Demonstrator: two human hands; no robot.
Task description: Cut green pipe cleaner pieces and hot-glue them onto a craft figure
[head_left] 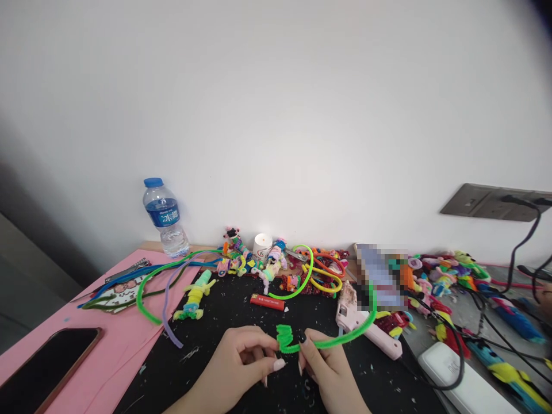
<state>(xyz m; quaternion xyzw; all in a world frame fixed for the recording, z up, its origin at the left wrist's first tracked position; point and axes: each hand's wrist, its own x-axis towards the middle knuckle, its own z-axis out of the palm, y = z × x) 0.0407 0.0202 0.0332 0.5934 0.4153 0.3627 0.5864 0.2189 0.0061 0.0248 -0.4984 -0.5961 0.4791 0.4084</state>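
A bright green pipe cleaner (345, 339) has one end bent into tight zigzag folds, and its long tail curves up to the right. My right hand (325, 368) pinches it between thumb and fingers just right of the folds. At the lower left of the folds, my left hand (241, 359) has its fingers curled with the fingertips against the green strand. Behind the hands lie a red lighter (267, 302) and a pink glue gun (366, 325). Left of them, a yellow and mint pipe-cleaner figure (196, 296) rests on the black mat (172, 359).
A water bottle (166, 221) stands by the wall beside a white cup (261, 246). Several pipe-cleaner figures (273, 264) line the back. A dark phone (49, 368) lies left on pink paper (112, 345). At right are a white power bank (461, 379) and loose cables (457, 333).
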